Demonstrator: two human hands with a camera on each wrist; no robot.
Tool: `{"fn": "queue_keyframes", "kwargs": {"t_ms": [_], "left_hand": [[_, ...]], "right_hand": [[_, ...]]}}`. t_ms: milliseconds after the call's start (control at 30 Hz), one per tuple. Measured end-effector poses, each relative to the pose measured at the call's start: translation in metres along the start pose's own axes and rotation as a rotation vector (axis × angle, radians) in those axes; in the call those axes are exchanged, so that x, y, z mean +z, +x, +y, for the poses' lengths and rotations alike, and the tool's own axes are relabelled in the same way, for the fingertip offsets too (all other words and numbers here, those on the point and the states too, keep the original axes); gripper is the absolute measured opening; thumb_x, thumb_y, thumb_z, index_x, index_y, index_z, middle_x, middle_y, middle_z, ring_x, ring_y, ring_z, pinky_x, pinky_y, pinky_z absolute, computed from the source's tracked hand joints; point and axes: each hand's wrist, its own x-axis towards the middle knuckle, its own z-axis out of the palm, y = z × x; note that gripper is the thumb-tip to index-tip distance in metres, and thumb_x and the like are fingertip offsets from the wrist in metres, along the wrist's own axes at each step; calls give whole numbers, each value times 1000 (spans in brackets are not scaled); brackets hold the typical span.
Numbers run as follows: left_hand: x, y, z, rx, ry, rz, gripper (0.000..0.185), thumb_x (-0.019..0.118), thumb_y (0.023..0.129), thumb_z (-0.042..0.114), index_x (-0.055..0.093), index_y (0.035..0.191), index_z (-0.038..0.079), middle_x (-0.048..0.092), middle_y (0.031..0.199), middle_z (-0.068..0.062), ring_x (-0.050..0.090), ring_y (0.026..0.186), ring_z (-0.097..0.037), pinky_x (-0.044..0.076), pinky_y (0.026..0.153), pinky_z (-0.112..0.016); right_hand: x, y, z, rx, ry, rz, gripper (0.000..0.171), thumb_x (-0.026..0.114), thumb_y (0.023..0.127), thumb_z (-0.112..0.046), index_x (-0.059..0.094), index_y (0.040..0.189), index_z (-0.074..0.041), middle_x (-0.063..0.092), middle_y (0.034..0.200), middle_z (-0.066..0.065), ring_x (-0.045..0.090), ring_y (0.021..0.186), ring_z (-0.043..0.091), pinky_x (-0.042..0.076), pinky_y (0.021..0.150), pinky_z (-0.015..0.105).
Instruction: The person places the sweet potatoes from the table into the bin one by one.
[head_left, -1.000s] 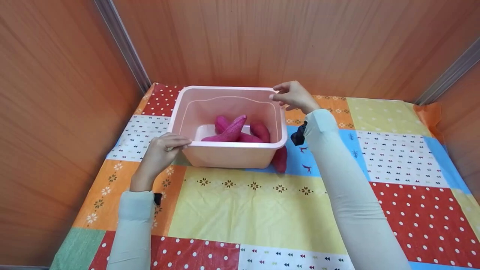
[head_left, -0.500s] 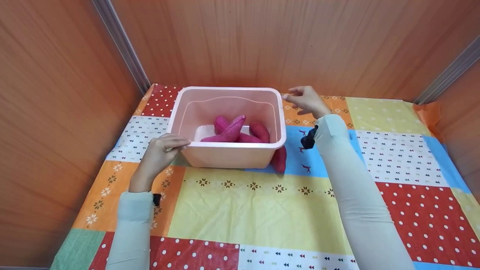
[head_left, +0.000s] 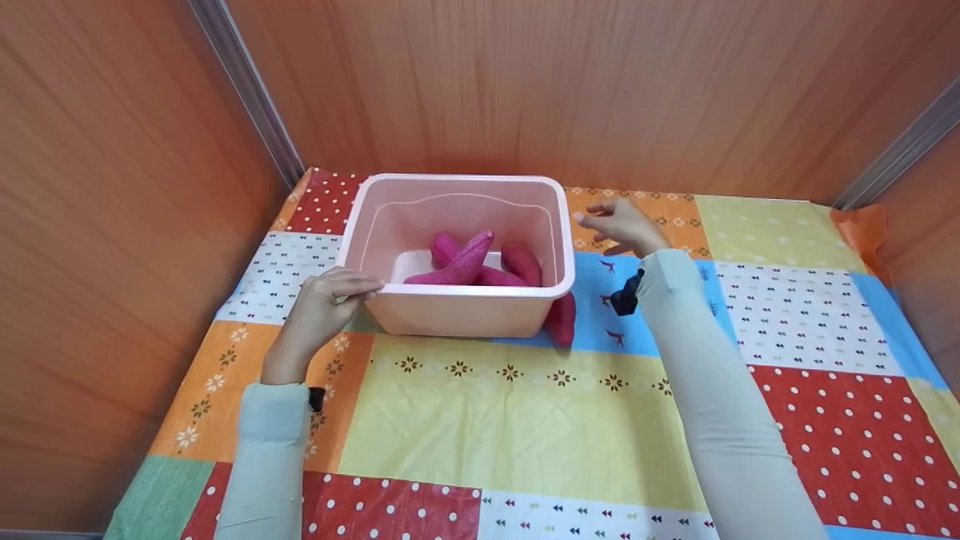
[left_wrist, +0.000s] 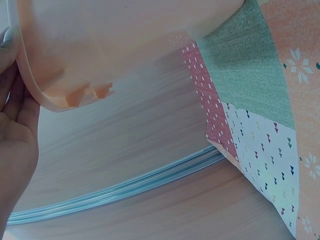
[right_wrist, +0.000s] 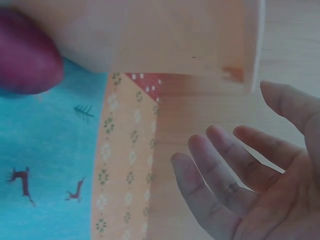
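A pale pink plastic tub stands on the patchwork cloth, with several magenta sweet potatoes lying in it. My left hand pinches the rim at the tub's near left corner; the left wrist view shows the fingers partly hidden behind the tub wall. Beyond the tub's right side, my right hand hovers with spread, loosely bent fingers and nothing in it. One more sweet potato lies outside, by the near right corner, partly covered by the rim; its rounded end shows in the right wrist view.
Wood-grain panels rise behind the tub and at the left, joined by a metal corner strip. The patchwork cloth reaches the panels. An orange flap sticks up at its far right edge.
My right hand has left the tub's far right rim, moving to the right and back toward me. The left hand and the sweet potatoes have stayed in place.
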Motion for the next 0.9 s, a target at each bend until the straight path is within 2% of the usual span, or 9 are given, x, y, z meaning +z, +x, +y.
{"fn": "queue_keyframes", "kwargs": {"t_ms": [367, 700, 900], "left_hand": [[1, 4, 1, 12, 7, -14, 22, 70, 84, -3, 76, 102, 8, 74, 104, -10, 67, 102, -26, 56, 91, -38], [2, 4, 0, 18, 5, -4, 23, 71, 82, -4, 76, 102, 8, 74, 103, -10, 67, 102, -27, 55, 93, -41], [2, 4, -1, 34, 18, -7, 22, 69, 84, -3, 76, 102, 8, 74, 104, -11, 67, 102, -27, 55, 93, -41]], "right_hand": [[8, 5, 28, 47, 3, -32, 68, 60, 92, -45, 41, 143, -5, 50, 139, 17, 55, 111, 33, 56, 91, 48], [21, 7, 56, 104, 23, -115, 71, 61, 91, -43, 37, 145, -4, 48, 142, 18, 51, 121, 41, 54, 93, 52], [31, 8, 69, 114, 6, -138, 62, 58, 94, -37, 40, 144, -4, 52, 139, 18, 59, 108, 33, 60, 83, 43]]}}
